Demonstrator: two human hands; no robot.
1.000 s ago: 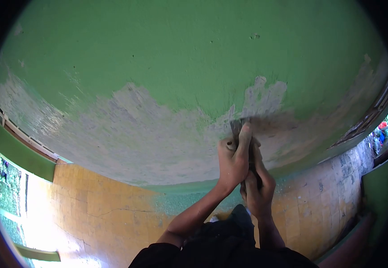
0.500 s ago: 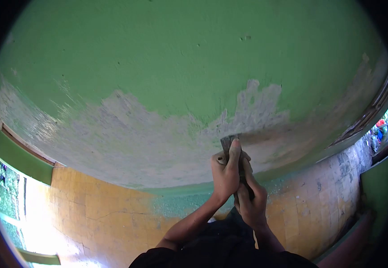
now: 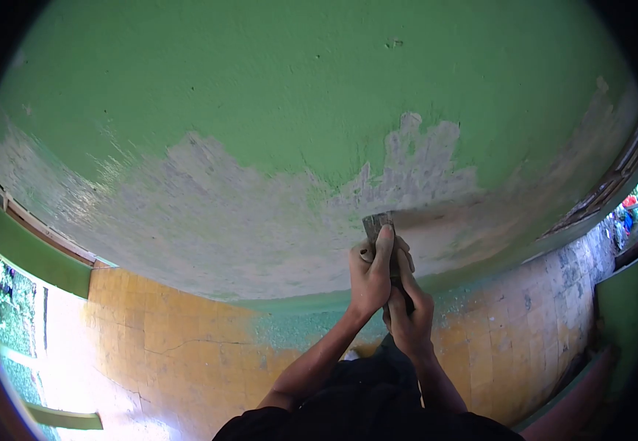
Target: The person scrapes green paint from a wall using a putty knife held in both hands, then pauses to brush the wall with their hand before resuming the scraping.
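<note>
Clasping scraper point(image 3: 377, 221) w/ L hand point(image 3: 369, 279) up top, R hand point(image 3: 412, 323) below, hiding most of it. Holding it at grey patch point(image 3: 223, 220) on green wall point(image 3: 260, 81), can't tell if touching. Standing over tiled flr point(image 3: 165, 316) w/ teal flecks point(image 3: 289, 332), window point(image 3: 15, 303) far L.

scraper point(image 3: 375, 221) | lower on the wall point(image 3: 245, 220) than a second ago | farther below the green paint point(image 3: 282, 88)

Scraper blade point(image 3: 378, 220): metal, dull, scuffed. Wall point(image 3: 282, 88): smooth green paint, slight sheen; grey patch point(image 3: 223, 198) streaky, mostly matt. Floor point(image 3: 179, 316): cracked tile. Sleeves point(image 3: 253, 422): matt black cloth.
</note>
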